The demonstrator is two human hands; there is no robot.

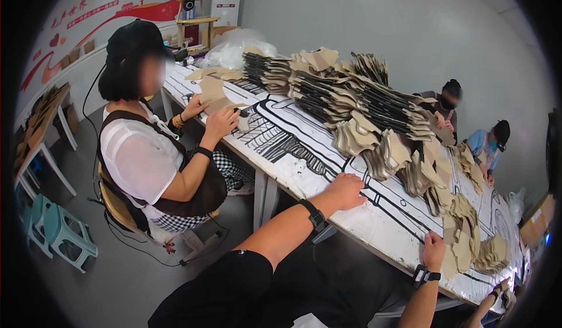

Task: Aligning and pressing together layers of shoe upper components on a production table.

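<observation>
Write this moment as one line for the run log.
left hand: on table | right hand: near beige pieces | held: nothing visible

Head view: left fisheye of worn pair, upright, unmirrored. Station: above wearer's left forearm (280, 234) and right forearm (420, 304), both near, cut by lower edge. Aim: down and forward across long table (367, 227) toward pale far wall (328, 17). Field: wide, dark-rimmed; table runs diagonally, descending rightward.
</observation>
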